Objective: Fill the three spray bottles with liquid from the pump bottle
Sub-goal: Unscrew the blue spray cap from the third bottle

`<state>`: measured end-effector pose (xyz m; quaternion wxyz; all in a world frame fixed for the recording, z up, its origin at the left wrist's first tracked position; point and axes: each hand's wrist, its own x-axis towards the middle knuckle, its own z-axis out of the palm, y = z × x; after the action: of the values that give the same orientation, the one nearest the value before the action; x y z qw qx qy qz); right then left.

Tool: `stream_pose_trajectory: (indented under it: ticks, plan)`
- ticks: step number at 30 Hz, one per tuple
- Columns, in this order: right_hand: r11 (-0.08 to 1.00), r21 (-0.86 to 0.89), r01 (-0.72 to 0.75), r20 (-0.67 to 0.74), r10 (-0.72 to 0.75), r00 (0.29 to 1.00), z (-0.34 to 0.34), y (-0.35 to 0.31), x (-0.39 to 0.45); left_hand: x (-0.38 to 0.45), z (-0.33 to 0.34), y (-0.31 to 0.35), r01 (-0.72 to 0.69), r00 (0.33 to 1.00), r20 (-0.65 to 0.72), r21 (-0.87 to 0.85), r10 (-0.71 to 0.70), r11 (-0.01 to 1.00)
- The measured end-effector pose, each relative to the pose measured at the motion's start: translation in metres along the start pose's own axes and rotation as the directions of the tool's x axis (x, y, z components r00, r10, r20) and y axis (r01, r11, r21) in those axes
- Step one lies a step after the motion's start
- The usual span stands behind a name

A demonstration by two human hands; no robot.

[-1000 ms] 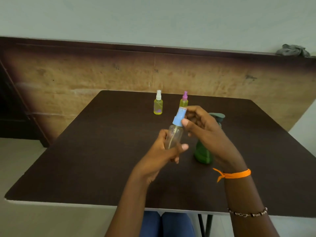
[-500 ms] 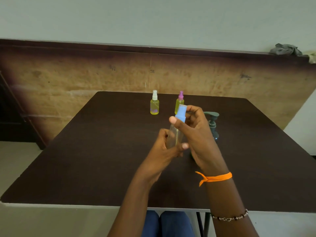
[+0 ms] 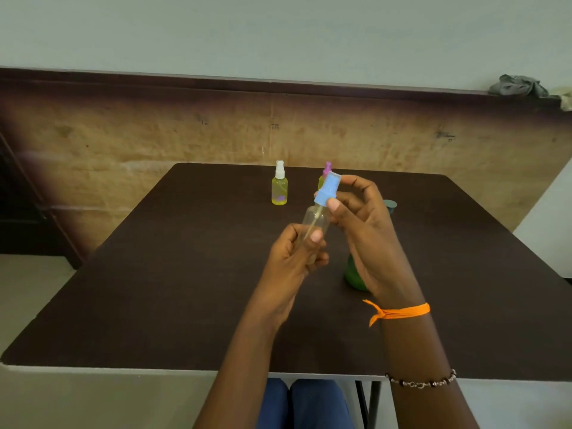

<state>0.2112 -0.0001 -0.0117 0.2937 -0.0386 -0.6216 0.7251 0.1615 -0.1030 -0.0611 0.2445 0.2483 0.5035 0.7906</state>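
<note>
My left hand [image 3: 298, 258] grips the lower body of a clear spray bottle [image 3: 317, 219], held tilted above the dark table [image 3: 154, 274]. My right hand [image 3: 362, 224] pinches its blue spray cap [image 3: 328, 188] with thumb and fingers. A white-capped spray bottle [image 3: 279, 184] with yellow liquid stands at the far side of the table. A pink-capped spray bottle [image 3: 325, 173] with yellow liquid stands just right of it, mostly hidden by the blue cap. The green pump bottle [image 3: 354, 275] stands behind my right hand, largely hidden.
A brown wall panel runs behind the table. A grey cloth [image 3: 517, 86] lies on the ledge at the upper right. The table's near edge [image 3: 154, 368] is just above my blue-clad knees.
Both hands with the clear bottle have shifted slightly up and the bottle tilts a bit more. My right fingers have changed their hold on the blue cap.
</note>
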Motion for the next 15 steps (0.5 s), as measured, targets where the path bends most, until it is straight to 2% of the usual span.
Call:
stream_pose_trajectory:
  ticks: [6, 12, 15]
  plan:
    - [0.994, -0.101, 0.038, -0.05, -0.043, 0.998, 0.003, -0.002, 0.005, -0.001, 0.003, 0.001, 0.002, 1.0, -0.02, 0.026, -0.001, 1.0]
    - [0.988, 0.112, 0.111, -0.079, -0.102, 0.992, -0.012, -0.022, 0.014, -0.003, 0.001, 0.0, 0.129, 0.99, 0.076, -0.084, -0.122, 0.988]
    - [0.958, 0.226, 0.176, -0.149, -0.144, 0.978, -0.027, -0.032, 0.019, -0.003, 0.002, -0.003, 0.161, 0.984, 0.098, -0.127, -0.15, 0.979]
